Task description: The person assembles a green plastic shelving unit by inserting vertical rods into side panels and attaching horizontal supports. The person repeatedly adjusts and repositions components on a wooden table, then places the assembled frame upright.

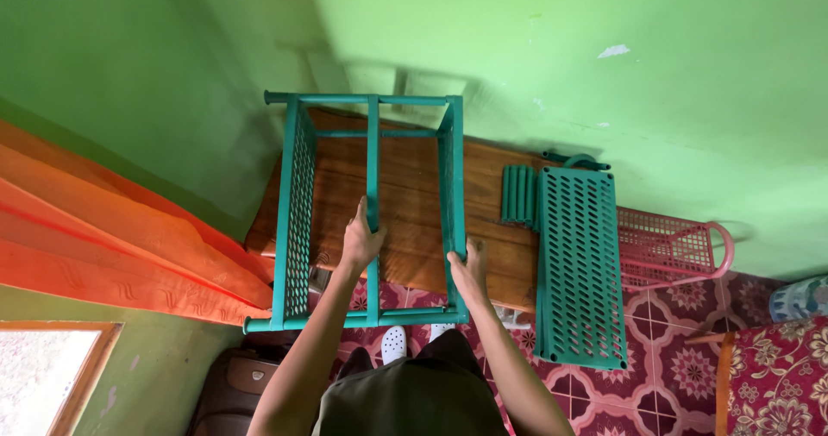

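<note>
A teal plastic rack frame [371,212] stands on a wooden table [414,186] against the green wall [604,74], its perforated side panels upright and its tubes tying them together at the near and far ends. The left hand [360,238] is wrapped around the middle tube of the frame, fingers closed on it, which looks like a way of steadying the frame. The right hand [466,268] rests against the lower part of the right side panel with the fingers curled round its edge, apparently bracing that side so the frame stays square. The hands are apart, one on each part.

Just right of the frame, a bundle of short teal tubes [519,194] lies on the table, within easy reach. Beside them a loose teal perforated shelf panel [580,268] hangs over the near table edge. Farther right sits a pink basket rack [668,246]. Orange curtains [112,229] hang at the left, and the floor [681,358] below has red patterned tiles. The person's white shoes [394,341] show under the table edge.
</note>
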